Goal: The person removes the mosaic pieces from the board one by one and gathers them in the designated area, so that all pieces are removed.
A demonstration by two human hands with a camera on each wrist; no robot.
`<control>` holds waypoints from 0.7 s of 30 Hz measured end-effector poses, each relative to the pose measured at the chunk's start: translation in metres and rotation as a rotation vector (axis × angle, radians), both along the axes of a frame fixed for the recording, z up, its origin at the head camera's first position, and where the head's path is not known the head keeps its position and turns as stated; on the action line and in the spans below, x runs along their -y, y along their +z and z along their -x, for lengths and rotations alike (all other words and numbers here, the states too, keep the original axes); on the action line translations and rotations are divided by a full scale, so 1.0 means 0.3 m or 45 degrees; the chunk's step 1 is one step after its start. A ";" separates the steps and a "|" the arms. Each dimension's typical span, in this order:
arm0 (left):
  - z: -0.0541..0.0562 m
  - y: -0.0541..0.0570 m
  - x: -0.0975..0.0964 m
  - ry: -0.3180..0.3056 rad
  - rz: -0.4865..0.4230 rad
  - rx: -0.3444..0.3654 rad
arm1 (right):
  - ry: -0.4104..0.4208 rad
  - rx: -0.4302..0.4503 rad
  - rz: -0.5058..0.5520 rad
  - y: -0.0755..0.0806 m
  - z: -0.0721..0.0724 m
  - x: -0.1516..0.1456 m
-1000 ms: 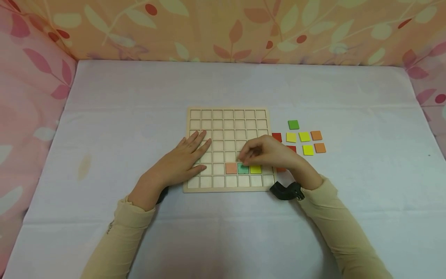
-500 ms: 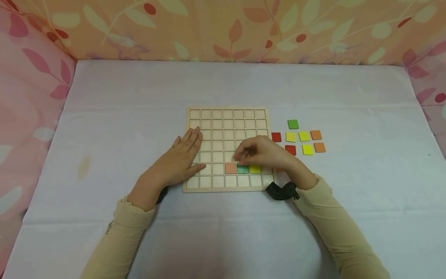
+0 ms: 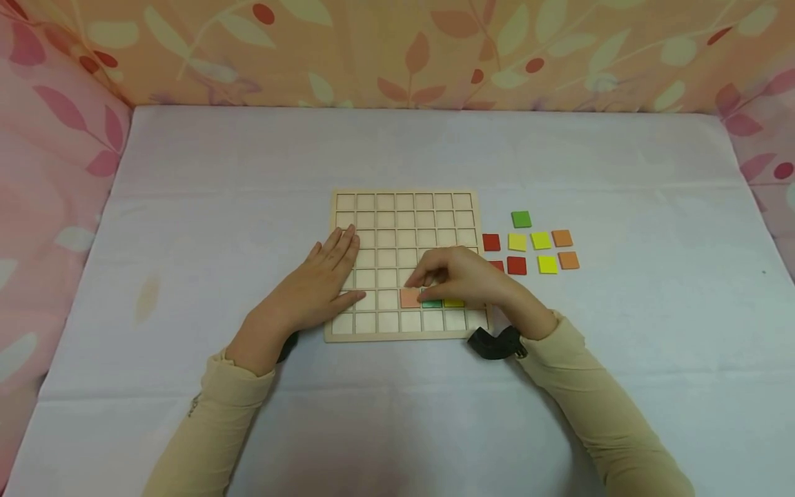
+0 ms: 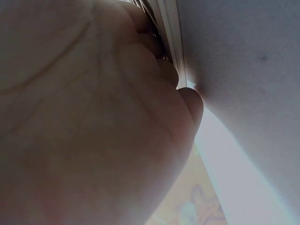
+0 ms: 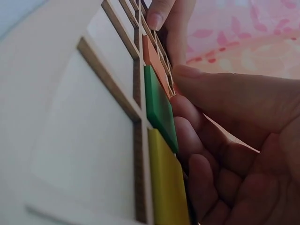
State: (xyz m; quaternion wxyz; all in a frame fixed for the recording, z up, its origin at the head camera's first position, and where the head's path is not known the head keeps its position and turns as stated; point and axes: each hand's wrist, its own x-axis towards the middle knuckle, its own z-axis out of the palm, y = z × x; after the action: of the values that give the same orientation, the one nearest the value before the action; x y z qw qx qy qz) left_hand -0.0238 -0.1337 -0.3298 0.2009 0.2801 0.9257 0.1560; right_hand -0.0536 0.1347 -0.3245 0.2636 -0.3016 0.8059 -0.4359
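A wooden grid board (image 3: 388, 337) lies on the cloth. My left hand (image 3: 313, 293) rests flat on its left side, fingers straight; the left wrist view shows the palm (image 4: 93, 117) and the board's edge (image 4: 173, 37). In one row of cells sit an orange tile (image 3: 409, 297), a green tile (image 3: 431, 303) and a yellow tile (image 3: 453, 303), side by side. Over them is my right hand (image 3: 468, 276), its fingers bent. Index finger and thumb are at the orange tile's far and right edges; whether they pinch it is unclear. The right wrist view shows the thumb (image 5: 211, 89) close beside that tile.
Right of the board lie loose tiles: a green one (image 3: 521, 219), several yellow ones (image 3: 517, 241), red ones (image 3: 517, 266) and orange ones (image 3: 562, 238). White cloth (image 3: 397, 414) covers the table. Patterned fabric (image 3: 397, 55) rises behind it and at the sides.
My right hand has shifted left from the green tile to the orange tile. My left hand's fingers have drawn together and moved slightly left, still on the board.
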 end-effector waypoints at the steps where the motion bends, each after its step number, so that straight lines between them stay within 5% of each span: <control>1: 0.000 0.000 0.000 0.001 0.000 0.000 | 0.008 -0.013 -0.003 -0.003 0.001 0.000; 9: 0.001 -0.001 -0.002 0.000 0.008 -0.002 | 0.058 -0.109 -0.040 -0.006 -0.002 0.005; 21: 0.002 -0.006 -0.002 0.000 0.005 -0.012 | 0.039 -0.029 0.012 -0.005 -0.005 0.004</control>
State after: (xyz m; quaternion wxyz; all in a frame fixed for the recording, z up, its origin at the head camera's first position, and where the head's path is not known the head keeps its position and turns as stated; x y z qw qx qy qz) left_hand -0.0246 -0.1332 -0.3316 0.1970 0.2805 0.9269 0.1530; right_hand -0.0520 0.1336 -0.3261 0.2597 -0.3202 0.8020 -0.4323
